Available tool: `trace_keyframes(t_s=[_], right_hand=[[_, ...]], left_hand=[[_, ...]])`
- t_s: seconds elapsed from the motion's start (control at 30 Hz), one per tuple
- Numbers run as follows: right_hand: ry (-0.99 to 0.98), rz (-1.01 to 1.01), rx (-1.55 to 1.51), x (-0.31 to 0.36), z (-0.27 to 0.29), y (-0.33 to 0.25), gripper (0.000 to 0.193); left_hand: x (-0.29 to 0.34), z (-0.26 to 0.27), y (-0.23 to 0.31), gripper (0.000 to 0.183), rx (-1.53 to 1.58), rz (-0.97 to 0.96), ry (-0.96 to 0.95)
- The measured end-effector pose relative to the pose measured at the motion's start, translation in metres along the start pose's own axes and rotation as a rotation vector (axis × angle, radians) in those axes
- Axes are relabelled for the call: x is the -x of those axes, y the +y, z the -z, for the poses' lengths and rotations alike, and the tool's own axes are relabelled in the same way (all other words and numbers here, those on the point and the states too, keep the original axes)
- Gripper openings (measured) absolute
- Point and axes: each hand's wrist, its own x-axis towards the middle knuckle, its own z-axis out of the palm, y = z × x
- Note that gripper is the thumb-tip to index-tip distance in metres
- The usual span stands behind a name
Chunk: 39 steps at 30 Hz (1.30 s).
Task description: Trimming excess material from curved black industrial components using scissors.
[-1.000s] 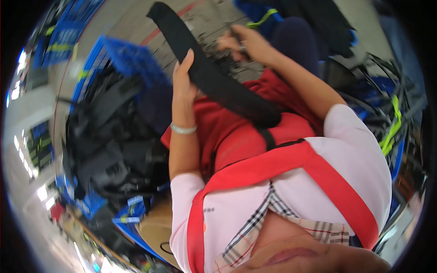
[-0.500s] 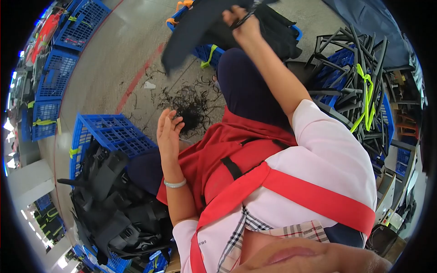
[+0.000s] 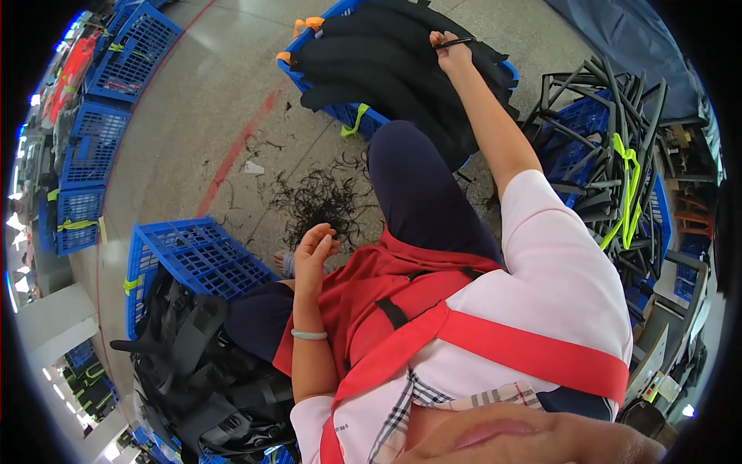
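Observation:
My right hand (image 3: 453, 56) is closed around slim dark scissors (image 3: 464, 42), whose far end is hard to make out. It reaches over the long black fabric-like pieces (image 3: 379, 66) heaped across a blue crate (image 3: 371, 120) at the far middle. My left hand (image 3: 312, 254) is held in front of the red apron (image 3: 348, 290), fingers loosely bent and apart, with nothing seen in it. Beyond that hand, thin black trimmings (image 3: 328, 203) lie scattered in a pile on the floor.
Near left, a blue crate (image 3: 205, 247) holds black molded parts and straps (image 3: 193, 363). At right, black frame-like strips (image 3: 610, 155) with a yellow-green tie jut from another blue crate. More blue crates (image 3: 93, 143) line the far left. A white scrap (image 3: 252, 168) lies near the red floor line.
The long black piece that was raised at my right hand now lies among the others over the far crate, no longer held. My right hand has shifted right, the left slightly right and nearer.

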Motion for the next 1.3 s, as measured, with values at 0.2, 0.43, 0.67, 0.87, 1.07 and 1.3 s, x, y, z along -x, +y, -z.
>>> trace_keyframes(t_s=[0.2,0.43,0.67,0.87,1.07,1.3], right_hand=[[-0.338,0.503,0.787,0.006,-0.005,-0.041,0.022],[-0.168,0.820,1.850,-0.061,0.054,-0.030,0.037],[-0.094,0.737,2.072,-0.145,0.086,-0.014,0.038],[-0.163,0.485,1.889,-0.133,0.078,-0.022,0.066],[-0.189,0.227,2.067,-0.114,0.048,-0.043,0.066],[-0.171,0.516,1.981,-0.144,0.038,-0.124,0.058]], left_hand=[[-0.008,0.001,-0.006,0.026,-0.121,0.043,0.003],[-0.026,0.005,-0.024,0.026,-0.207,0.127,-0.058],[-0.032,0.004,-0.032,0.027,-0.308,0.191,-0.048],[-0.033,0.002,-0.034,0.025,-0.304,0.179,-0.024],[-0.033,0.014,-0.049,0.026,-0.384,0.142,-0.060],[-0.046,-0.004,-0.047,0.025,-0.375,0.123,-0.132]])
